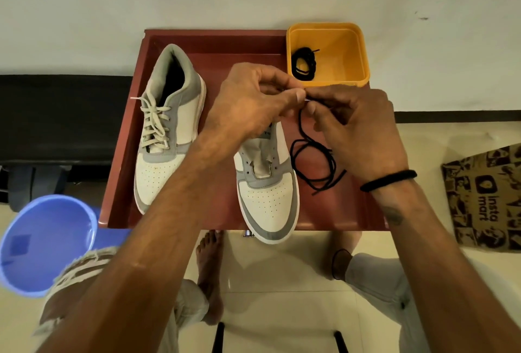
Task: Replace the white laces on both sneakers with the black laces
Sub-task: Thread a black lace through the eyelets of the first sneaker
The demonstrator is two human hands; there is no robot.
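Thin black cord lace [313,155], pinched at one end between both hands above the tray, trailing down from the fingertips at 6 o'clock and lying in a loose coil on the red tray floor just to the 3 o'clock side of the unlaced white-and-grey leather sneaker [267,192]. Left hand [248,101] curled, thumb and forefinger closed on the lace tip; right hand [358,127] likewise curled, fingertips meeting the left's at the same spot, nothing else held. Best done, judging from this: keep the tip stiff and short between the fingers, square up the two ends for equal length, then feed from the lowest pair of eyelets near the toe, pulling the slack through so the coil does not knot. Second white-and-grey sneaker [166,130] at 9 o'clock, white flat laces [155,124] still threaded, so roughly half the stripping left to do. Second black lace bundle [304,63] waiting in the square yellow plastic tub [358,51] at 12 o'clock. Red rectangular metal tray [214,42] beneath all of it; round blue plastic bucket [42,242] at 8 o'clock; printed brown paper bag [485,197] at 3 o'clock. Hidden: the upper eyelets and collar of the unlaced sneaker behind the left hand and forearm, and the exact lace tip between the pressed fingers; unclear whether a light sliver there is an aglet. Removed white lace not in sight.
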